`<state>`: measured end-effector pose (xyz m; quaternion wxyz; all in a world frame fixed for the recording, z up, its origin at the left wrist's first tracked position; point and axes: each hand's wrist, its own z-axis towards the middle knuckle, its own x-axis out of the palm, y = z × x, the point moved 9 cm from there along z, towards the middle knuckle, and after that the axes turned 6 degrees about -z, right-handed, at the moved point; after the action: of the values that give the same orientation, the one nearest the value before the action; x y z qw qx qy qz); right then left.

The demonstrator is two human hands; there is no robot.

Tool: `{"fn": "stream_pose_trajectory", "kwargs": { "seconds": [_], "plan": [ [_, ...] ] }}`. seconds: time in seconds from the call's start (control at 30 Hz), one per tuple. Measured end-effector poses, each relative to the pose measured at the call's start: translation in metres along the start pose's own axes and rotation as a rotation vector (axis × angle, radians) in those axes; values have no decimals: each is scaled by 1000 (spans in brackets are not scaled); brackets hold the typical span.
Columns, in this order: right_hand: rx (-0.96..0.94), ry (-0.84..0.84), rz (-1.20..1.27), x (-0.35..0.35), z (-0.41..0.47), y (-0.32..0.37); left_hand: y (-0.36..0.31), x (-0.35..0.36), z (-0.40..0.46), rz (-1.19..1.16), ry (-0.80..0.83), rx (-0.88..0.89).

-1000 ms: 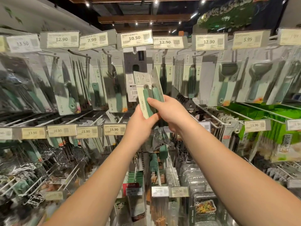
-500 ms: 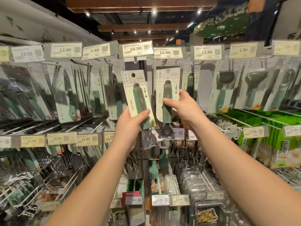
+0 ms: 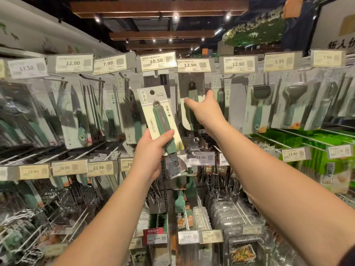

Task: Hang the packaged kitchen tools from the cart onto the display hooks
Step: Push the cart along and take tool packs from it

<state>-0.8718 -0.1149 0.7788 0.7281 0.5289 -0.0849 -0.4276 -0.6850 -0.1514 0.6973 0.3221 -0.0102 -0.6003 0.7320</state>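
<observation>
Two packaged tools: one [image 3: 163, 120] in left hand [image 3: 151, 150], one [image 3: 192, 104] in right hand [image 3: 205, 110].

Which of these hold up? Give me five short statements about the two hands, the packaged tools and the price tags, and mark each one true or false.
1. The left hand holds a packaged tool with a green handle. True.
2. The right hand rests down by the lowest shelf. False: it reaches up to a second packaged tool in the top row of hooks.
3. The price tag above the left hand's package reads 10.50. True.
4. The left hand's package already hangs on a hook. False: it is in the hand, below the hooks.
5. Both hands hold one package together. False: each is at its own package.
</observation>
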Motion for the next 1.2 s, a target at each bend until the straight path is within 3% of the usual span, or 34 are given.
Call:
{"fn": "stream_pose_trajectory", "kwargs": {
  "seconds": [0.2,0.57,1.2],
  "plan": [
    [18,-53,-114,3,1,-10,-2,1,1,-27,18,-10],
    [34,-112,-574,10,28,-15,-2,2,7,-39,18,-35],
    [153,-35,-643,35,67,-22,-6,-15,4,-25,-5,-51]
  ]
}}
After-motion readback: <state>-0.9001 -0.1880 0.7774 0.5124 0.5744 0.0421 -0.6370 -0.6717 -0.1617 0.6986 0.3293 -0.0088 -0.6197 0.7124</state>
